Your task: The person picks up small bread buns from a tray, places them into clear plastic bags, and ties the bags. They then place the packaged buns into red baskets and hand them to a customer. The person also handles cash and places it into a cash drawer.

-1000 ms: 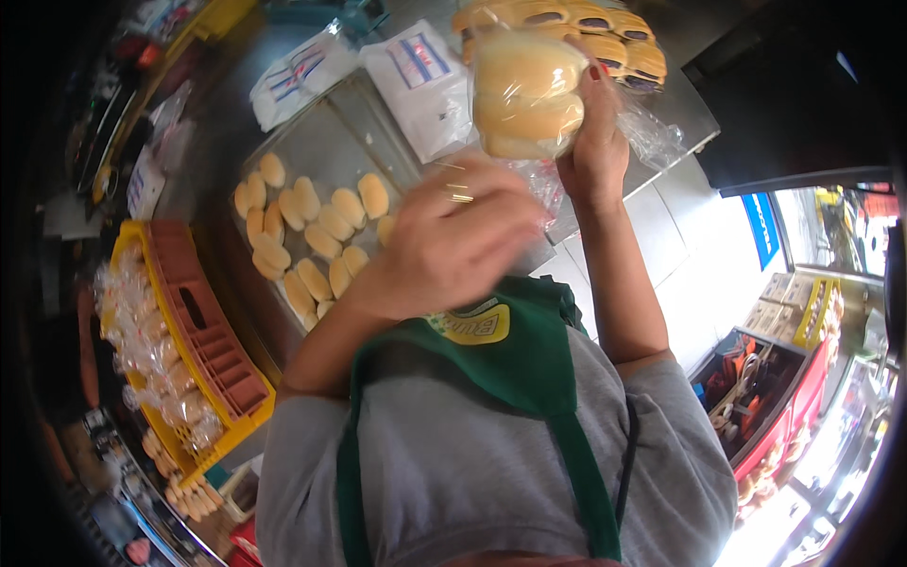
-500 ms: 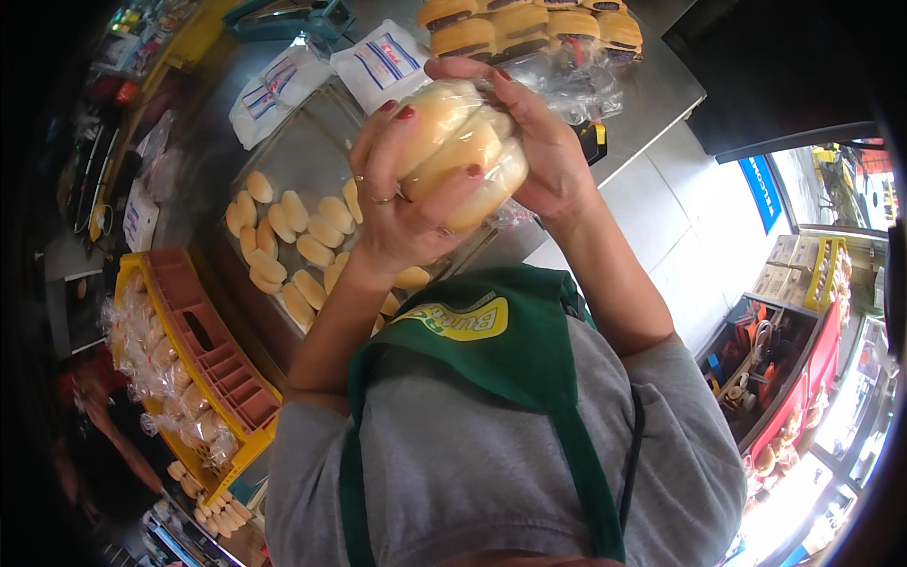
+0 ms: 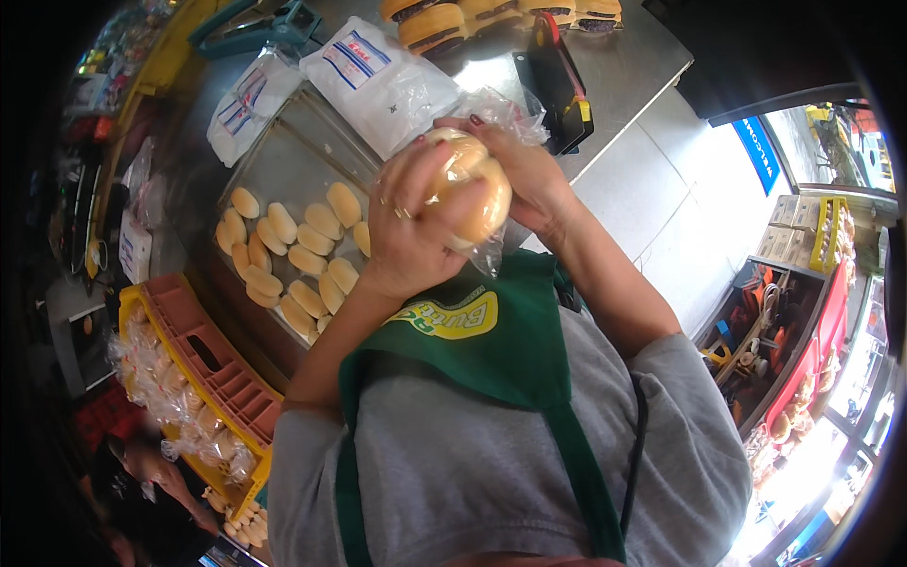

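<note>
A clear plastic bag of bread rolls [image 3: 484, 206] is held up between my two hands, above the front of the metal worktop. My left hand [image 3: 408, 227] wraps round its left side, the fingers a little smeared by motion. On the far right side, my right hand [image 3: 529, 175] grips the bag where the loose plastic [image 3: 505, 113] bunches up. Some of the right fingers are hidden behind the rolls. Left of my hands, several loose oblong rolls [image 3: 307, 262] lie on a metal tray [image 3: 276, 161].
White printed plastic packs [image 3: 364, 85] lie beyond the tray, near a teal tool [image 3: 255, 26]. Filled buns [image 3: 430, 26] and a black holder with red and yellow edges [image 3: 556, 90] are at the back. A yellow crate [image 3: 255, 444] of bagged bread stands left; another person [image 3: 156, 482] is beyond it.
The bag has turned and come slightly nearer me, its plastic gathered at the far side. My right hand has shifted nearer too, and the black holder now shows more fully.
</note>
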A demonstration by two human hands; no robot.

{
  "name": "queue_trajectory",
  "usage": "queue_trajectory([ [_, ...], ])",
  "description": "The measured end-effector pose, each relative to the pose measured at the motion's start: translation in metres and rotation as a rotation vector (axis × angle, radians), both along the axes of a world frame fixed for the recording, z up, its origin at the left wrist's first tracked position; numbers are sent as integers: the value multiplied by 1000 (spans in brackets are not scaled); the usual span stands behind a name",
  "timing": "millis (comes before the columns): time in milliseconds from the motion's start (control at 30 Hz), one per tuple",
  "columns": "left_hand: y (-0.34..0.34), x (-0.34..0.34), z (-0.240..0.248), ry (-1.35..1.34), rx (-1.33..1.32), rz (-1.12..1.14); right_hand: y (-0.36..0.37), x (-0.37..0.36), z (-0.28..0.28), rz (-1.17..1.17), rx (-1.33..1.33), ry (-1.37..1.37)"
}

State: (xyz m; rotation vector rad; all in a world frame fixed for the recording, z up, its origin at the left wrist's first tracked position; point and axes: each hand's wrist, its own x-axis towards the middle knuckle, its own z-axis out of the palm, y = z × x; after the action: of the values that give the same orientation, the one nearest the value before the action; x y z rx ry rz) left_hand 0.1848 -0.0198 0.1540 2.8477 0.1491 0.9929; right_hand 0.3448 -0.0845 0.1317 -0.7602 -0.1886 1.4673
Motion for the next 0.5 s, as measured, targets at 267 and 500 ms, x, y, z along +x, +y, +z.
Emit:
queue_trajectory([
  [267, 6, 18, 3, 93, -39, -80, -20, 28, -19, -159, -242, -355],
  [500, 38, 88, -35, -180, -400, -190, -5, 80, -4, -397, -578, -1742],
])
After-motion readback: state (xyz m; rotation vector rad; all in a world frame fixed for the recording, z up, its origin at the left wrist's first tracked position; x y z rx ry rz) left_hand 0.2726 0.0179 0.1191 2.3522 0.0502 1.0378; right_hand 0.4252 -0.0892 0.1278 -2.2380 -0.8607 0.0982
